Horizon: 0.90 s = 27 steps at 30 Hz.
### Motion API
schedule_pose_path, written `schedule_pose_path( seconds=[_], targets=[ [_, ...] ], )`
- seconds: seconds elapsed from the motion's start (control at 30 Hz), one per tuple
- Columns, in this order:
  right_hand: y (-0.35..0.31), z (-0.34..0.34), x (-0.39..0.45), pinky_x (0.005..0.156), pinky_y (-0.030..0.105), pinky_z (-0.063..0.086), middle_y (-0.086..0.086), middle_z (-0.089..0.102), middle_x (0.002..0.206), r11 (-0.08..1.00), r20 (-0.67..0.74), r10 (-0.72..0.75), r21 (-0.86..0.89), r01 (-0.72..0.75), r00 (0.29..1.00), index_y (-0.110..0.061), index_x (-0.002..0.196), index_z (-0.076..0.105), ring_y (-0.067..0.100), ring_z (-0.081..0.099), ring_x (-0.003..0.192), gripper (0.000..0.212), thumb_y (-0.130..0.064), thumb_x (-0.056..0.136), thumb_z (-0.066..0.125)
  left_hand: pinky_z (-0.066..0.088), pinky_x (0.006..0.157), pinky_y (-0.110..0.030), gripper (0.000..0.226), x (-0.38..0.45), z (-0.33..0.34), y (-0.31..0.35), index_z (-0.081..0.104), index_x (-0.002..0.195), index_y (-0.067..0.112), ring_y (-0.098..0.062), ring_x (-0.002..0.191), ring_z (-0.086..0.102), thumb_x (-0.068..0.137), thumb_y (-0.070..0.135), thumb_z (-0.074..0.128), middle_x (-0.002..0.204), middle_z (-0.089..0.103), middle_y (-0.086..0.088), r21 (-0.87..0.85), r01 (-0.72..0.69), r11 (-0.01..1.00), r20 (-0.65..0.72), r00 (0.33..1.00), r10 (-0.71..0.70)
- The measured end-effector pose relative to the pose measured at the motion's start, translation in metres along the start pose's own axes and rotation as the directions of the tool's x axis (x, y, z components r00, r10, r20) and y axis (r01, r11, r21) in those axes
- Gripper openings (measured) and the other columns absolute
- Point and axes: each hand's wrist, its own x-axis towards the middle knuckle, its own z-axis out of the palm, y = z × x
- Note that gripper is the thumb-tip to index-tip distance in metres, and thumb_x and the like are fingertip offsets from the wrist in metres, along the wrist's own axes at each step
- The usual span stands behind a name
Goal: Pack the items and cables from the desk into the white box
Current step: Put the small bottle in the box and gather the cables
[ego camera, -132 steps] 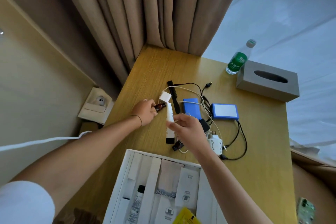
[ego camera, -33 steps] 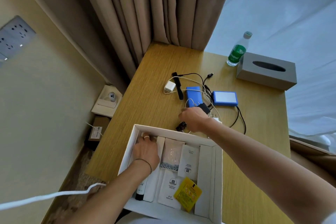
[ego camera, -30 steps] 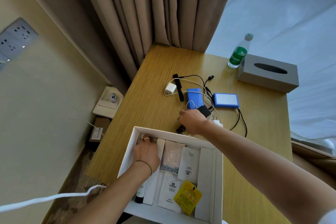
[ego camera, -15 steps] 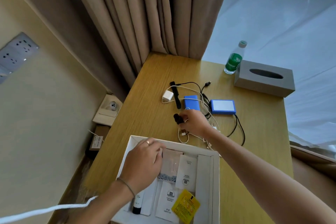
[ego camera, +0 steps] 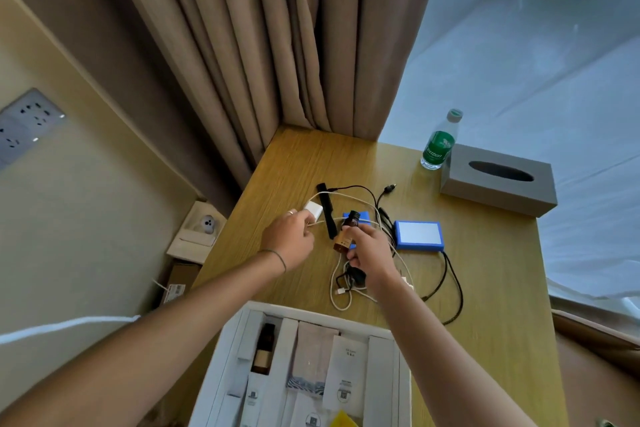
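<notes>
**A:** Right hand [ego camera: 372,255] is up off the worktop [ego camera: 491,270], fingers pinched round a small amber bottle [ego camera: 344,236] with a dark cap, held just above the cable tangle.

**B:** And the left hand [ego camera: 289,241]?

**A:** Reaching out to the white charger [ego camera: 313,211], fingertips touching it. Whether it has actually clenched on it, I cannot tell.

**B:** The white box [ego camera: 230,340] sits open at the near edge, dividers showing, one brown bottle [ego camera: 264,348] already lying in a left slot.

**A:** So my call: bring the held bottle straight back and lay it flat in a free slot, cap pointing along the divider so it can't roll.

**B:** What's in the way?

**A:** That white cable [ego camera: 337,291] loops right under the right wrist, knotted with the black cable [ego camera: 450,282] that runs off towards the blue drive [ego camera: 419,236]. Lift the charger carelessly and the whole nest may drag along.

**B:** There's also a black stick [ego camera: 327,215] lying across the cord, beside a second blue case [ego camera: 363,218].

**A:** The water bottle [ego camera: 438,144] and grey tissue box [ego camera: 498,180] stand well apart at the far corner, out of harm's way.
</notes>
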Motion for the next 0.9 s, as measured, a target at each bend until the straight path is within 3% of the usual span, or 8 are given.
schedule_pose_path(
  seconds=[0.13, 0.33, 0.47, 0.6, 0.77, 0.9],
  targets=[
    [0.008, -0.005, 0.008, 0.049, 0.022, 0.038, 0.008, 0.059, 0.079, 1.000, -0.024, 0.019, 0.021, -0.019, 1.000, -0.018, 0.103, 0.070, 0.008, 0.045, 0.050, 0.010, -0.018, 0.095, 0.063, 0.050, 0.072, -0.034, 0.040, 0.044, 0.015, -0.011, 0.054, 0.127, 0.025, -0.026, 0.101, 0.059, 0.088, 0.017, 0.055, 0.123, 0.057, -0.004, 0.104, 0.034, 0.994, 0.020, 0.999, -0.037],
    [0.018, -0.013, 0.007, 0.052, 0.023, 0.040, 0.012, 0.060, 0.083, 0.999, -0.039, 0.022, -0.028, -0.023, 0.999, -0.016, 0.104, 0.071, 0.013, 0.047, 0.056, 0.013, -0.020, 0.093, 0.065, 0.052, 0.083, -0.043, 0.036, 0.091, 0.038, -0.022, 0.050, 0.131, 0.020, -0.034, 0.111, 0.059, 0.095, 0.024, 0.050, 0.137, 0.050, -0.013, 0.257, 0.027, 0.966, 0.087, 0.995, -0.051],
    [0.018, -0.013, 0.003, 0.052, 0.023, 0.040, 0.010, 0.061, 0.083, 0.999, -0.038, 0.023, -0.032, -0.024, 0.999, -0.015, 0.107, 0.070, 0.013, 0.047, 0.058, 0.015, -0.020, 0.093, 0.065, 0.049, 0.078, -0.039, 0.034, 0.107, 0.051, -0.023, 0.052, 0.129, 0.020, -0.032, 0.108, 0.061, 0.098, 0.034, 0.050, 0.136, 0.053, -0.011, 0.332, -0.014, 0.943, 0.118, 0.993, -0.027],
    [0.021, -0.013, -0.003, 0.049, 0.019, 0.041, 0.009, 0.063, 0.085, 0.999, -0.024, 0.016, -0.049, -0.017, 1.000, -0.015, 0.106, 0.070, 0.011, 0.047, 0.056, 0.013, -0.019, 0.094, 0.066, 0.045, 0.072, -0.037, 0.040, 0.113, 0.058, -0.023, 0.057, 0.123, 0.022, -0.029, 0.105, 0.062, 0.089, 0.041, 0.066, 0.122, 0.059, -0.009, 0.363, -0.046, 0.931, 0.089, 0.996, 0.014],
    [0.019, -0.011, -0.014, 0.047, 0.019, 0.041, 0.005, 0.060, 0.077, 0.996, -0.014, 0.013, -0.086, -0.014, 1.000, -0.012, 0.105, 0.070, 0.010, 0.048, 0.052, 0.014, -0.018, 0.093, 0.066, 0.039, 0.064, -0.032, 0.030, 0.109, 0.049, -0.020, 0.058, 0.101, 0.022, -0.024, 0.082, 0.055, 0.080, 0.038, 0.073, 0.109, 0.060, -0.006, 0.218, -0.026, 0.976, 0.068, 0.998, 0.012],
    [0.011, 0.000, -0.029, 0.049, 0.018, 0.043, 0.000, 0.059, 0.073, 0.997, 0.003, -0.026, -0.068, 0.026, 1.000, -0.015, 0.106, 0.070, 0.009, 0.051, 0.054, 0.015, -0.013, 0.092, 0.066, 0.046, 0.066, -0.031, 0.028, 0.088, 0.027, -0.020, 0.058, 0.101, 0.024, -0.023, 0.084, 0.056, 0.079, 0.036, 0.071, 0.105, 0.059, -0.004, 0.016, -0.043, 0.999, 0.043, 0.998, 0.042]
  ],
)
